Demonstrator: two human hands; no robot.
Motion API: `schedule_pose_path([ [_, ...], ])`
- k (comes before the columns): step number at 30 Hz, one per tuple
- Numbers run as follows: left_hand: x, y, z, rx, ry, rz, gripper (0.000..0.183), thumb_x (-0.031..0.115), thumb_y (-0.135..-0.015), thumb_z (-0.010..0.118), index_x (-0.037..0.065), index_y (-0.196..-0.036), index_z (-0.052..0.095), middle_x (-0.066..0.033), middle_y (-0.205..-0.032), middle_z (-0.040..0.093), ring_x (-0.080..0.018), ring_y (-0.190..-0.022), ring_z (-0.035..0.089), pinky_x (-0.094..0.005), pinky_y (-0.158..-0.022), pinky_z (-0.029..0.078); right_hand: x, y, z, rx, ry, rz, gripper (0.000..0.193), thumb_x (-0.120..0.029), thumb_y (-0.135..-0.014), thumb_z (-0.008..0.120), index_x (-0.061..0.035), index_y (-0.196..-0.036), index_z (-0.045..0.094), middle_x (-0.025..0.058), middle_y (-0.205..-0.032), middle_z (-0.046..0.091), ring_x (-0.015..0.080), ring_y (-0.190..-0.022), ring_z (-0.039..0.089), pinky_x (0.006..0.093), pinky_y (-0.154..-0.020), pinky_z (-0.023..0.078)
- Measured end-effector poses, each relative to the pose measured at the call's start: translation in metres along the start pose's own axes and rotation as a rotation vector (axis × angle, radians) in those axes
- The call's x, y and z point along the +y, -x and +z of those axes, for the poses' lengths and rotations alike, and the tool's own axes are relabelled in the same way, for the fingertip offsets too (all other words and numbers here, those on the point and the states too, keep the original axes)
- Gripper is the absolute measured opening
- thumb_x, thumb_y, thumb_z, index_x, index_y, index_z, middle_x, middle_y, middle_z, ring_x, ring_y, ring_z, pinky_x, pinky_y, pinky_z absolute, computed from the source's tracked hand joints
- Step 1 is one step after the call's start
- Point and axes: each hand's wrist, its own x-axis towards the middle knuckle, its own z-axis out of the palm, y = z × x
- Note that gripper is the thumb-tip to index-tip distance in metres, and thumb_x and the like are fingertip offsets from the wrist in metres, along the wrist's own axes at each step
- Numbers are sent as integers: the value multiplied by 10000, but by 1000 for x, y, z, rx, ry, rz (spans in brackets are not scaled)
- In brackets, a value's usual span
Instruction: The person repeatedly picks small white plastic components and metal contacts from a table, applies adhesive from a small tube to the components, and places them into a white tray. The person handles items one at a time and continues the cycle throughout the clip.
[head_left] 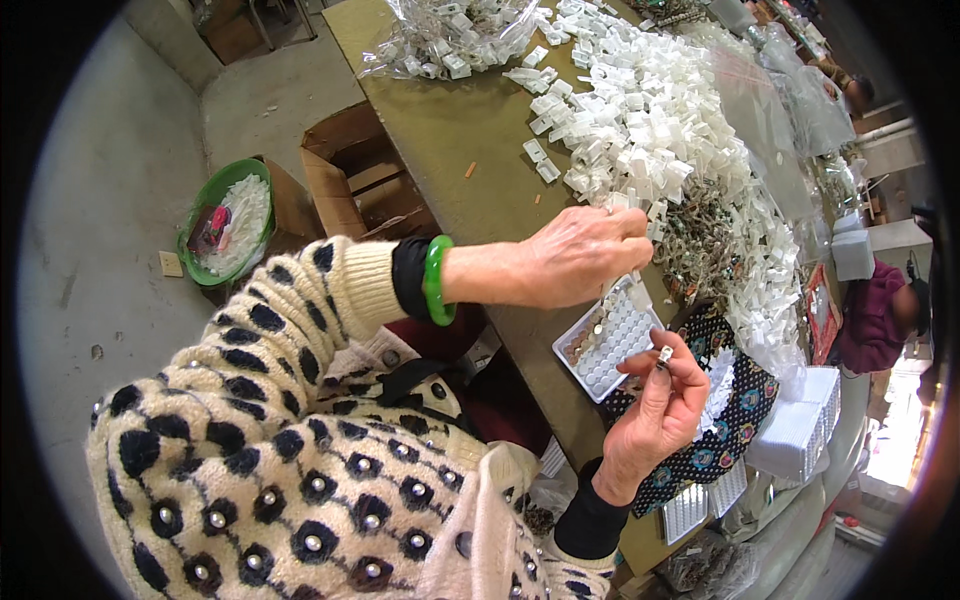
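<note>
My left hand [585, 255], a green bangle [438, 280] on its wrist, is closed at the near edge of the heap. Its fingertips are hidden, so I cannot make out what they hold. Lower down, my right hand [655, 420] pinches a small piece [664, 355], pale on top and darker below, between thumb and finger. Between the hands lies a white tray [577, 372] with rows of round hollows; small brownish pieces sit along its left side. Small white plastic pieces [640, 120] are heaped beyond my left hand, beside a tangle of small brown metallic-looking parts [700, 230].
A clear bag of white pieces [455, 40] lies at the table's far left. Stacked white trays [800, 420] and a dark patterned cloth [745, 345] are on the right. On the floor stand an open cardboard box [335, 150] and a green basin [225, 180]. Another person [875, 320] is at the far right.
</note>
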Motion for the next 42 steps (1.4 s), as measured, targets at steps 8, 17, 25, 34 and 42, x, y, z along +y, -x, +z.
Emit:
schedule_pose_path([
  [8, 41, 33, -9, 38, 796, -537, 282, -20, -809, 688, 26, -1074, 606, -65, -992, 639, -147, -848, 636, -298, -691, 519, 6, 16, 17, -94, 146, -28, 89, -33, -975, 528, 8, -1039, 483, 219, -1164, 611, 195, -886, 665, 283, -821, 510],
  [17, 57, 57, -10, 69, 1311, -806, 292, 85, -878, 707, -3, -1149, 642, -69, -1002, 687, -117, -841, 654, -244, -711, 533, 2, 26, 26, -93, 52, -22, 87, -23, -949, 574, 15, -1013, 528, 183, -1186, 575, 196, -961, 621, 287, -823, 509],
  [25, 60, 65, -10, 126, 1627, -905, 289, 48, -867, 698, -36, -1140, 656, -134, -985, 706, -149, -786, 674, -268, -688, 569, 4, 26, 25, 6, 2, 83, 96, 14, -921, 606, 17, -987, 536, 109, -1012, 581, 114, -659, 560, 236, -607, 481],
  [34, 65, 74, -10, 107, 1590, -885, 325, 11, -829, 728, -42, -1142, 658, -142, -989, 707, -153, -812, 681, -277, -710, 575, -3, 28, 25, -19, -298, 225, 60, 35, -894, 572, 15, -935, 533, 90, -882, 585, 99, -558, 478, 256, -535, 435],
  [42, 60, 70, -6, 131, 1481, -799, 291, 16, -790, 775, -6, -1070, 696, -63, -983, 680, -113, -874, 632, -254, -787, 523, -8, 22, 30, -29, -238, 351, 67, -15, -913, 610, 23, -941, 563, 48, -761, 566, 87, -571, 482, 240, -556, 443],
])
